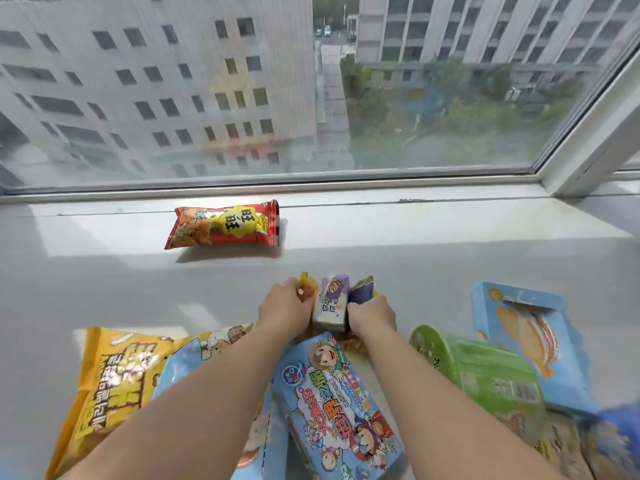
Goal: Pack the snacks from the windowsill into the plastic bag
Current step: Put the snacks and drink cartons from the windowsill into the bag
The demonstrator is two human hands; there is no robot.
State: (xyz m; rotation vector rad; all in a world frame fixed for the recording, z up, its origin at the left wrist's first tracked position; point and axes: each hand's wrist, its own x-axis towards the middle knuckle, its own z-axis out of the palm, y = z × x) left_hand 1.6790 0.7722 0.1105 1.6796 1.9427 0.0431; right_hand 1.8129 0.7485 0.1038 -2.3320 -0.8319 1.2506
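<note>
Snacks: both hands, left hand (285, 306) and right hand (372, 315), clamp small packets (330, 303); the loose bunch may slip free.

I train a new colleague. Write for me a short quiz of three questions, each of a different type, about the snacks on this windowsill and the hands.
1. True or false: the red snack bag lies apart from the other snacks, nearer the window.
2. Multiple choice: the left hand and the right hand together hold
A. the green cup
B. a bunch of small packets with a purple packet in the middle
C. the yellow bag
3. Fill in: the opened box at the right edge is light ____ in colour.

Key: 1 true; 2 B; 3 blue.
</note>
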